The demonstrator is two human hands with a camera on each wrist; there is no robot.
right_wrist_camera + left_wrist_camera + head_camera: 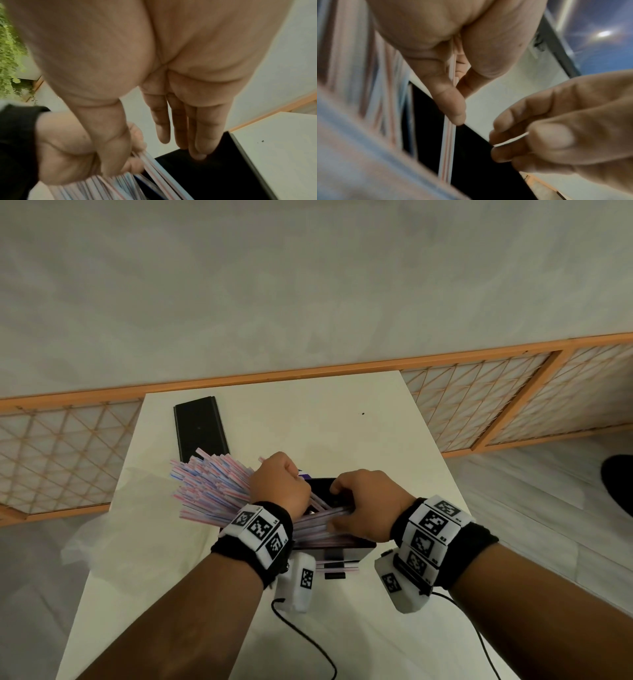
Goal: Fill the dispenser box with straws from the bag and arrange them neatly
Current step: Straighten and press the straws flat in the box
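A thick bundle of pink- and blue-striped straws (209,484) fans out to the left of the black dispenser box (323,486). My left hand (279,484) grips the bundle in a fist just left of the box, and one straw (447,148) runs down between its thumb and fingers. The right hand (366,505) lies over the open box. Its thumb presses the straws' ends (120,186). Its fingers (197,135) are straight, tips on the box's inner wall (214,175). The inside of the box is mostly hidden.
The box's black lid (200,429) lies flat at the back left of the white table (325,419). A clear plastic bag (102,532) droops over the left edge. Some straws (337,567) sit in the box's front tray. A black cable (308,642) trails near me.
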